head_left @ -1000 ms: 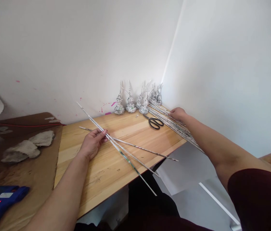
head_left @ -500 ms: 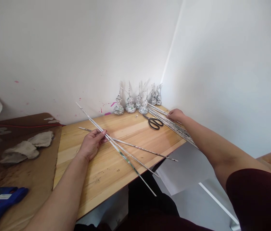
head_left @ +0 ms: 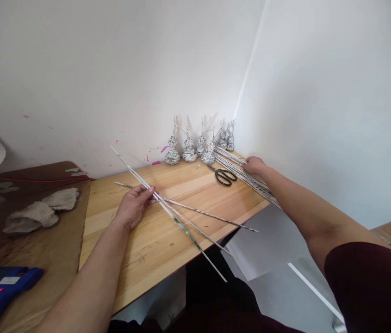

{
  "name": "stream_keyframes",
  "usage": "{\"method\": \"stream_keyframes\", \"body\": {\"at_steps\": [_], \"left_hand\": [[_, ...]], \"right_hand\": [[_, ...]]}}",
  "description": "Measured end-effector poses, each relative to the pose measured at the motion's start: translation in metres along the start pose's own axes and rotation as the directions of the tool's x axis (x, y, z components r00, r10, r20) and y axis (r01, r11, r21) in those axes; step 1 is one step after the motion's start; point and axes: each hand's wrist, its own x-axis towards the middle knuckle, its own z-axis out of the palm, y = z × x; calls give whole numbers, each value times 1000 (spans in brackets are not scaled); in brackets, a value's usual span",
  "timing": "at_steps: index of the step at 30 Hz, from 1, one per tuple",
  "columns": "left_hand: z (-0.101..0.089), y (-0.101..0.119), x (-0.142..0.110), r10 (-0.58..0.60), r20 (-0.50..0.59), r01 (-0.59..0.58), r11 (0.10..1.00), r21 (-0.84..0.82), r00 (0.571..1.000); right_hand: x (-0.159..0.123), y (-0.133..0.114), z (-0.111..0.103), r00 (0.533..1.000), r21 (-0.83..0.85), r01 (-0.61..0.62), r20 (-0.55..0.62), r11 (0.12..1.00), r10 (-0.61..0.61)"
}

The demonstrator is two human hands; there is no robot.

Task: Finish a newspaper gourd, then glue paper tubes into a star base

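Note:
My left hand (head_left: pixel 137 203) is closed on a few thin rolled newspaper sticks (head_left: pixel 181 224), thumb on top. The sticks cross at my fingers and fan out toward the table's front edge; one lies at a flatter angle than the others. At the right, my right hand (head_left: pixel 255 165) is at a bundle of paper sticks (head_left: pixel 242 175), its fingers closed at the bundle's upper side. Which sticks it grips is partly hidden by the hand. Black-handled scissors (head_left: pixel 226 177) lie just left of the bundle.
Several woven paper gourd shapes (head_left: pixel 189 151) stand against the back wall. Left of the wooden table (head_left: pixel 112 259) is a brown cardboard-covered surface (head_left: pixel 66 249) with dirty white gloves (head_left: pixel 39 215) and a blue glue-gun-like tool (head_left: pixel 15 286). A wall borders the right side.
Very little differs. The view has shifted slightly; both hands keep nearly the same places, at the sticks and at the bundle.

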Motion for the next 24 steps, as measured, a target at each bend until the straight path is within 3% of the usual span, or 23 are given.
{"method": "stream_keyframes", "body": {"at_steps": [8,24], "left_hand": [[-2,-1,2,1,8,-1,1000,-6,1000],[-1,0,0,2,-2,-2,1000,14,1000]], "right_hand": [[-1,4,-13,1000,123,19,5,992,-20],[12,2,-5,999,71,-32,29,997,30]]}}
